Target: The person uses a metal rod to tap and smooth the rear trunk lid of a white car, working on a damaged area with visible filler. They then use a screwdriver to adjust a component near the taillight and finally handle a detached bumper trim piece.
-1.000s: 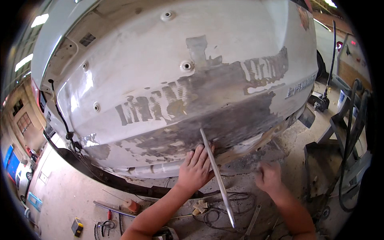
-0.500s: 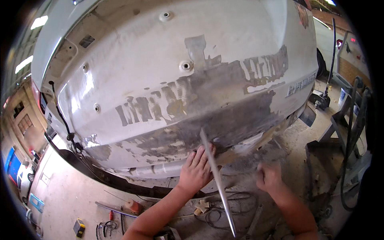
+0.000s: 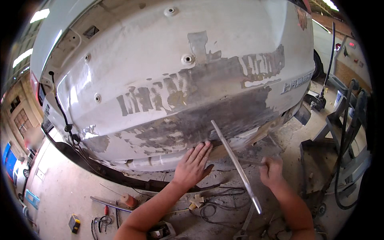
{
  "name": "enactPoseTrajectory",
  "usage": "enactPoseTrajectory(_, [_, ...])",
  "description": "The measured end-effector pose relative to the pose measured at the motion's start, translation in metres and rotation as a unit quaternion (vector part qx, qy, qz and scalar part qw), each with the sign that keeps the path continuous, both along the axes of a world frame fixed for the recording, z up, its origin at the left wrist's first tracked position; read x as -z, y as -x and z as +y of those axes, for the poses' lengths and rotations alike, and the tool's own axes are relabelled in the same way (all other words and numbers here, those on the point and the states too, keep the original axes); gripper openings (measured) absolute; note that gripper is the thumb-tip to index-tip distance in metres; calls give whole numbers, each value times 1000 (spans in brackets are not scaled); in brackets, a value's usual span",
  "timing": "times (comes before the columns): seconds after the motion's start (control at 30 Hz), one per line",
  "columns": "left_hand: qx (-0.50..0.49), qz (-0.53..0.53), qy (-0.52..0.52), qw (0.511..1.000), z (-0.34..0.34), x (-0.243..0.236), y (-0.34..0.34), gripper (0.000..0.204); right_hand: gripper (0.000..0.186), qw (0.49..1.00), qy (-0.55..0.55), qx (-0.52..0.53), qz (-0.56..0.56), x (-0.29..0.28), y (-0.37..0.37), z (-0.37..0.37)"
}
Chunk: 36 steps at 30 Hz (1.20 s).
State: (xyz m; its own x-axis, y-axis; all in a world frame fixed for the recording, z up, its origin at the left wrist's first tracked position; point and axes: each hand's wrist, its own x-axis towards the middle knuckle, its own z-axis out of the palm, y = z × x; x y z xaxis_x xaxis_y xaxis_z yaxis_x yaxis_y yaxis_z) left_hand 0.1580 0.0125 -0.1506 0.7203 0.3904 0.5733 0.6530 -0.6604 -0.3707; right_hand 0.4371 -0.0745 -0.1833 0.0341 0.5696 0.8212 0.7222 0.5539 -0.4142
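Observation:
A white car tailgate (image 3: 132, 72) stands in front of me, with grey sanded bare patches across its middle and lower part. My left hand (image 3: 194, 164) lies flat with fingers outstretched at the tailgate's lower edge, its fingertips against the panel. My right hand (image 3: 272, 171) is closed around the thin handle of a long-headed hammer (image 3: 237, 165). Its head is a long, slim, shiny metal bar, slanting from near the panel down toward me. The bar's upper end overlaps the grey patch in view; whether it touches the metal I cannot tell.
Tangled cables (image 3: 224, 204), an orange-brown spool-like object (image 3: 129, 200), a red-handled tool (image 3: 106, 210) and a yellow-and-black box (image 3: 74, 223) lie on the floor. A dark bumper strip (image 3: 120, 176) runs below the tailgate. A metal stand (image 3: 340, 132) with hoses is at right.
The hammer's bar has swung right and toward me, away from my left hand. My left hand still lies at the lower edge. The view has shifted slightly.

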Motion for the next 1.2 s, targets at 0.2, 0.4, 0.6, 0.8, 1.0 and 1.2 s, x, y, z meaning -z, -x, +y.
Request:
enactPoseTrajectory(0.2, [-64, -78, -39, 994, 2, -15, 7, 66, 33, 997, -10, -19, -71, -3, 5, -7])
enactPoseTrajectory(0.4, [-35, -19, -55, 998, 8, 9, 20, 71, 44, 992, -40, -14, -117, 0, 12, -3])
enactPoseTrajectory(0.6, [-30, 11, -43, 999, 9, 25, 27, 69, 37, 980, -73, -21, -184, -2, 11, -2])
enactPoseTrajectory(0.8, [-23, -1, -31, 999, 10, 32, 26, 68, 32, 988, -29, 12, -152, 4, 14, 0])
enactPoseTrajectory(1.0, [-31, 24, -6, 999, 11, 26, 27, 68, 37, 988, -59, 14, -145, 4, 17, 13])
enactPoseTrajectory(1.2, [-26, 4, -28, 999, 7, 25, 24, 71, 37, 980, -63, -40, -182, -13, 23, 0])
